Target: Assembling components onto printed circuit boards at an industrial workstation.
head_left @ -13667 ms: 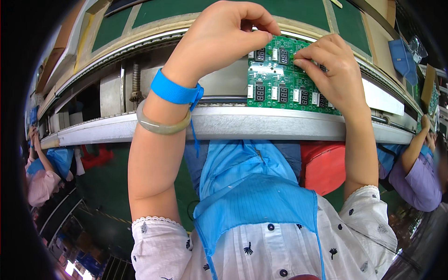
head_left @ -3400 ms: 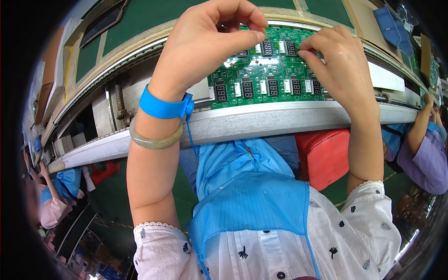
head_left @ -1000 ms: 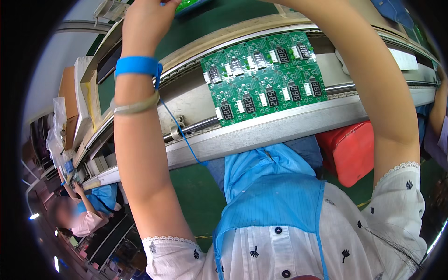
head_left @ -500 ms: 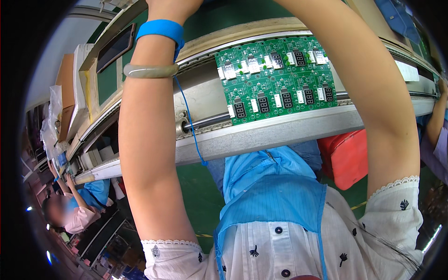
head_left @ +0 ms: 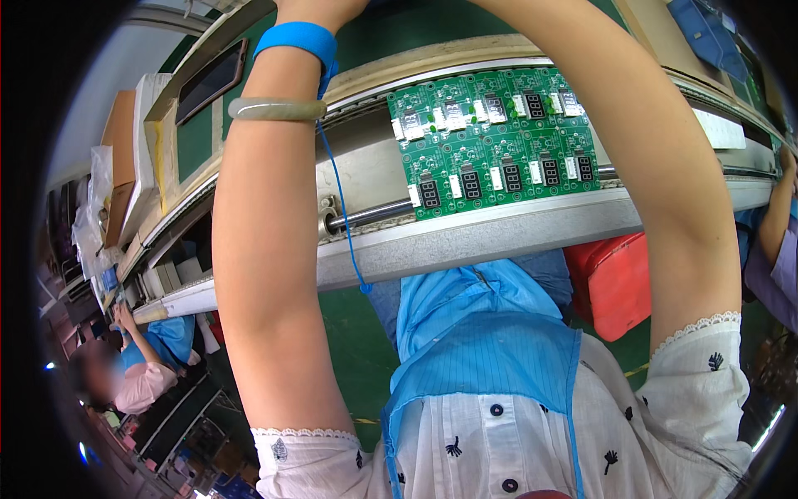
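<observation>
Only the back and wrist of my left hand (head_left: 320, 10) show at the top edge; its fingers lie beyond the picture. That wrist wears a blue strap (head_left: 295, 37) with a blue cord (head_left: 339, 200) hanging from it, and a pale bangle (head_left: 276, 109) sits lower on the forearm. My right arm (head_left: 640, 108) reaches up past the top edge, so the right hand is out of sight. Between my arms a green circuit board panel (head_left: 490, 150) lies across the rails, carrying several digit displays and white connectors. My right forearm hides its far right corner.
A metal rail (head_left: 482, 237) runs along the near side of the line. Past my left arm lie a phone (head_left: 212, 81) and a cardboard piece (head_left: 122, 158). A blue bin (head_left: 706, 37) stands far right, a red seat (head_left: 611, 279) below. Other people work at both sides.
My left hand and forearm have shifted slightly right and up, and my right arm slightly left. The panel looks nearly unmoved. The person at far left has moved their hands.
</observation>
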`<state>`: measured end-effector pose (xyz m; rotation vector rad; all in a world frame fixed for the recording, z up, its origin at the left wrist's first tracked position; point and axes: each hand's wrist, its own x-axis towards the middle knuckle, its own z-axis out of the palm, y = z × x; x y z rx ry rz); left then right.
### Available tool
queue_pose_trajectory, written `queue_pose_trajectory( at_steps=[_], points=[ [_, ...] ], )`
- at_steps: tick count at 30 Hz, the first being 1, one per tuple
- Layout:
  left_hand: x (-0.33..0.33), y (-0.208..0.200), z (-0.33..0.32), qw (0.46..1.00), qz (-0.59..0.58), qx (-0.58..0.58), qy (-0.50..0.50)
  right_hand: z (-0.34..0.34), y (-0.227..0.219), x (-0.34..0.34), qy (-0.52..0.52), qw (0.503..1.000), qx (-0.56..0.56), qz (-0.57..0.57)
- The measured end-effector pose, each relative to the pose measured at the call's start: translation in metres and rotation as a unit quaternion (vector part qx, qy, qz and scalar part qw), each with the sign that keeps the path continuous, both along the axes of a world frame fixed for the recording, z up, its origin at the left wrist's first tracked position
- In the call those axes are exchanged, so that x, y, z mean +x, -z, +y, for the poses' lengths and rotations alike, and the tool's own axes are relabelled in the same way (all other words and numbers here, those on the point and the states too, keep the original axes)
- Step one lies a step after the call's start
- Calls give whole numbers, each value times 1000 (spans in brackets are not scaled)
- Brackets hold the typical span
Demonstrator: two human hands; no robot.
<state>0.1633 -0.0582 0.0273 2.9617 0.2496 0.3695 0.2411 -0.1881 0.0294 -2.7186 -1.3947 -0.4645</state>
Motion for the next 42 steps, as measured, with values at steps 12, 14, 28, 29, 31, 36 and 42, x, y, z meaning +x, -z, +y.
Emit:
queue_pose_trajectory(
  at_steps=[12, 14, 28, 29, 31, 36, 42],
  points=[
    [-19, -4, 51, 932, 15, -311, 184, -41, 0, -26, -124, 894, 330, 277],
    [-8, -5, 42, 924, 15, -324, 203, -77, -6, -37, -58, 816, 394, 418],
    [-3, 8, 13, 997, -54, 44, 13, -221, 41, -71, 37, 781, 360, 509],
    [-1, 10, 19, 994, -73, 76, 33, -220, 42, -73, 34, 764, 384, 518],
    [-1, 12, 25, 994, -89, 56, 34, -223, 45, -75, 36, 762, 381, 523],
    [-9, 1, 7, 995, -90, 48, 18, -230, 48, -80, 28, 787, 365, 497],
    [-24, -11, -8, 991, -84, -105, 4, -235, 53, -80, 33, 794, 358, 491]
  ],
)
